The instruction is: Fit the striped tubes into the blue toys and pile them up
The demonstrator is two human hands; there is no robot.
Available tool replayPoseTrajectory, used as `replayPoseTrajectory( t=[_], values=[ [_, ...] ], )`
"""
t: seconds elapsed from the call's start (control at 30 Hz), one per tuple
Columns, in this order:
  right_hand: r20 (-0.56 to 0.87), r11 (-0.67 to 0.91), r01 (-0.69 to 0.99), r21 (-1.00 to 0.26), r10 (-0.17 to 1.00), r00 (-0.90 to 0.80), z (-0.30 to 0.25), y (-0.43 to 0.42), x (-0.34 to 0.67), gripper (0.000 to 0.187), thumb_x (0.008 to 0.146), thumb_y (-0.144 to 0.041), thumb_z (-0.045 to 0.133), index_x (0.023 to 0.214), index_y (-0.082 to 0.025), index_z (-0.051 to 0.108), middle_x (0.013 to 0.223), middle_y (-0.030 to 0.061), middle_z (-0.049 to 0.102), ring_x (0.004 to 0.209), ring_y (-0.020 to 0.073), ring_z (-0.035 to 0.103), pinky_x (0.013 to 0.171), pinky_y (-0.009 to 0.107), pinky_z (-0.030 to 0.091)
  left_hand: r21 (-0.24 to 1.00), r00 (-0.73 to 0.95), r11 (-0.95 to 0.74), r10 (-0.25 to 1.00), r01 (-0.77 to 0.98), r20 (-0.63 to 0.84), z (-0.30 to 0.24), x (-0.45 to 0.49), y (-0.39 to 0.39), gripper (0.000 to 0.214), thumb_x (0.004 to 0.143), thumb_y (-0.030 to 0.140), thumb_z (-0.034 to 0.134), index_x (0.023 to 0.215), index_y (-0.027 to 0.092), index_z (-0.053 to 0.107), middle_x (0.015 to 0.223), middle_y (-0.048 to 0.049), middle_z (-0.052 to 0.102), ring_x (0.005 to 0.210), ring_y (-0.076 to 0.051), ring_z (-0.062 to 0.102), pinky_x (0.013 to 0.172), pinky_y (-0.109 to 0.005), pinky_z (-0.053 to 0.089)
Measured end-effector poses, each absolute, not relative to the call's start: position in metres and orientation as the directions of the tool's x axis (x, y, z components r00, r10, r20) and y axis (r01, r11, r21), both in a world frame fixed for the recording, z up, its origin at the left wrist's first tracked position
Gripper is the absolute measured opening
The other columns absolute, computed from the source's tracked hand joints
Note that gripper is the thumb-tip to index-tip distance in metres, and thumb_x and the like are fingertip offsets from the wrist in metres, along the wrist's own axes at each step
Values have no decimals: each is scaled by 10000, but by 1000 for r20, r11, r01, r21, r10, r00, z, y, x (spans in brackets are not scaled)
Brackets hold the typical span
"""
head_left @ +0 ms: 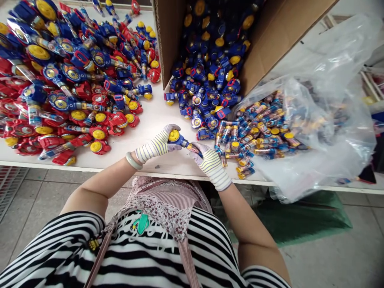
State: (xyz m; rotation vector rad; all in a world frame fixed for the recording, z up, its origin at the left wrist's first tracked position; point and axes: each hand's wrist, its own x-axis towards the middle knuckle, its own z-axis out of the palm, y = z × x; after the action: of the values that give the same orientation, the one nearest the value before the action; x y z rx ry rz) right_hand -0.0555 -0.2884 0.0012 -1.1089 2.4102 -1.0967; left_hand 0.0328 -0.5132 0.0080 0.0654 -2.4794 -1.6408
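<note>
Blue toy body [179,139] above desk [150,116], left hand [154,146] pinching its dial end; right hand [211,163] pinching printed tube [193,149] at its neck. Apparently done: tubed toys [72,100] heaped left. Apparently remaining: blue bodies [207,88] spilling from carton [171,32], loose tubes [261,128].

I'm wearing the single camera on my head, and it is facing forward and steeply down. From close above, it is taking in my striped shirt [219,248] along the bottom, my left hand [157,145] and right hand [211,163] near the middle, and the table [156,114] beyond. Further off, it is looking into the carton [279,36] at the top.
</note>
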Motion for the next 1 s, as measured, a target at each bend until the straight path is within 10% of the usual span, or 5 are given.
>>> replayPoseTrajectory(
  t=[0.17,0.37,0.6,0.8,1.0],
  values=[
    [-102,569,-715,-406,-806,-584,16,-290,-52,432,979,-484,481,1147,-140,681,1023,158,734,868,281,675,754,346,462,857,-984,486,55,174,169,13,34,-513,516,870,353,713,1298,176,485,1181,-115,569,1035,-248,612,943,-410,529],
    [-298,448,-167,-878,-787,-540,2,-293,-33,704,988,-660,177,1016,-154,666,649,33,553,499,156,442,524,281,374,710,-898,551,255,439,358,17,22,-521,533,848,413,727,1280,170,530,1240,-164,561,1163,-310,579,1025,-479,494],
    [-302,553,-210,-806,-690,-657,0,-298,-28,545,874,-716,504,1002,-195,600,833,82,612,736,201,553,650,296,440,756,-972,611,146,237,187,13,37,-525,520,908,414,679,1316,146,500,1210,-156,570,1041,-257,624,937,-425,543],
    [-505,462,214,-860,-830,-238,-18,-292,-13,690,939,-743,47,810,-237,497,486,-104,204,376,114,175,391,241,276,723,-891,524,316,450,325,3,53,-527,544,916,545,639,1280,152,546,1303,-199,555,1249,-322,542,1078,-480,469],
    [-226,426,-222,-877,-774,-591,-1,-293,-24,519,866,-728,532,861,-214,608,776,49,628,714,182,576,695,312,486,806,-987,574,145,143,73,13,58,-521,534,908,411,682,1335,165,477,1183,-134,608,1002,-238,643,911,-400,550]
  ],
)
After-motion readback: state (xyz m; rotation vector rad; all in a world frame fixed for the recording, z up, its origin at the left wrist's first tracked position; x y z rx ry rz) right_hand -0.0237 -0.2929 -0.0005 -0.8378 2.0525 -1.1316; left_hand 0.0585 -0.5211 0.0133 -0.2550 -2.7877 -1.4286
